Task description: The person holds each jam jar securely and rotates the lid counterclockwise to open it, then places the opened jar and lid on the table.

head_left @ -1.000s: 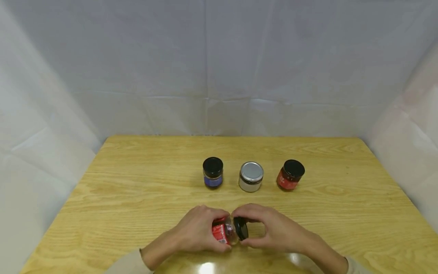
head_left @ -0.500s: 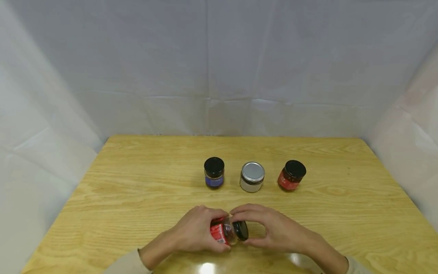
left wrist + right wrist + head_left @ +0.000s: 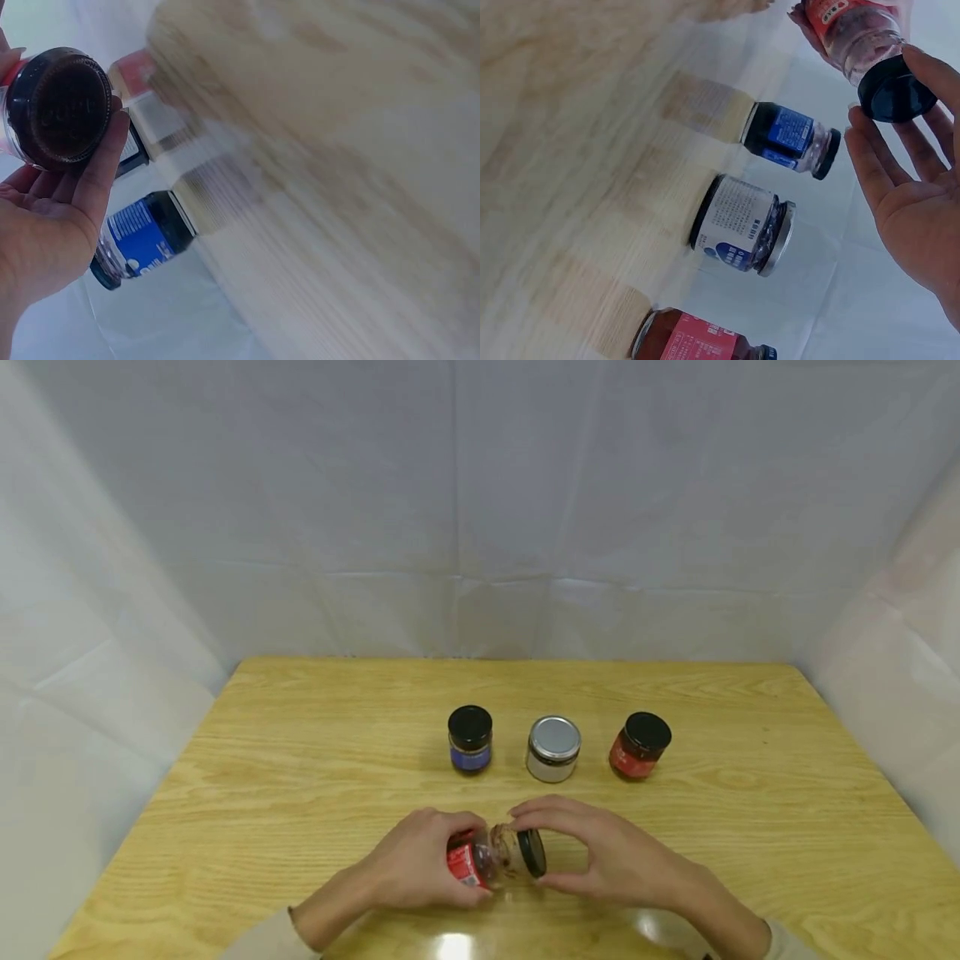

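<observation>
My left hand (image 3: 417,864) grips a glass jar (image 3: 465,863) with a red label, its mouth tipped to the right. In the left wrist view the jar's dark round base (image 3: 66,109) faces the camera, fingers curled about its side. A black lid (image 3: 533,853) is at the mouth end, pinched at its edge between the thumb and fingers of my right hand (image 3: 618,853). Clear glass with brownish smears shows between label and lid. The right wrist view has the lid (image 3: 896,91) overlapping the jar's neck.
Beyond the hands, three jars stand in a row on the wooden table (image 3: 300,760): a blue-labelled one with a black lid (image 3: 470,742), a white-labelled one with a silver lid (image 3: 553,750), and a red-labelled one with a black lid (image 3: 639,747). Pale sheeting (image 3: 375,485) surrounds the table.
My left hand has shifted a little left with the jar. The lid stays near its place in my right hand, and more glass shows between it and the label.
</observation>
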`<state>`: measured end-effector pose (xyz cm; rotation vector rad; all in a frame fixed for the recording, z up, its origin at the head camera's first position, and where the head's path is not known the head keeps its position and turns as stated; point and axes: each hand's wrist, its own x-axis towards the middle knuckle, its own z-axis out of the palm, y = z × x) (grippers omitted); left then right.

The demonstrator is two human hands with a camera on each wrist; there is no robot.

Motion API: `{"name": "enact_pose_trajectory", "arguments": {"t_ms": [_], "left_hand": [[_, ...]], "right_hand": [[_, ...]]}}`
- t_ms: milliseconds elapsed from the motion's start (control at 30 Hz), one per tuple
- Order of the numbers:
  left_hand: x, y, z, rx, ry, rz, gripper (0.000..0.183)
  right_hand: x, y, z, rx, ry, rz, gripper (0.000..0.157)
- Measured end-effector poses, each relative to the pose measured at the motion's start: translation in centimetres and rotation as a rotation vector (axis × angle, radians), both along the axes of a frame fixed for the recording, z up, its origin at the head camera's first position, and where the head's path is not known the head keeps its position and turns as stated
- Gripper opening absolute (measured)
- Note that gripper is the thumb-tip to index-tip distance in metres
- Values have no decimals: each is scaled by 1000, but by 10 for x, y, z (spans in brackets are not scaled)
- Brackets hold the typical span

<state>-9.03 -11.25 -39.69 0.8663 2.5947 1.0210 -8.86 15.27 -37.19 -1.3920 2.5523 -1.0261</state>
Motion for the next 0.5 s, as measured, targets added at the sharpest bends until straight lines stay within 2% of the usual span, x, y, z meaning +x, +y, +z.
{"name": "enact_pose_trajectory", "arguments": {"t_ms": [267,500], "left_hand": [[-1,-14,3,-14,-12,88,52],[-5,-30,9,4,10,157,50]], "right_hand": [[-3,-3,0,-38,44,-12,60],[-7,-9,0,-87,11,-20,59]]}}
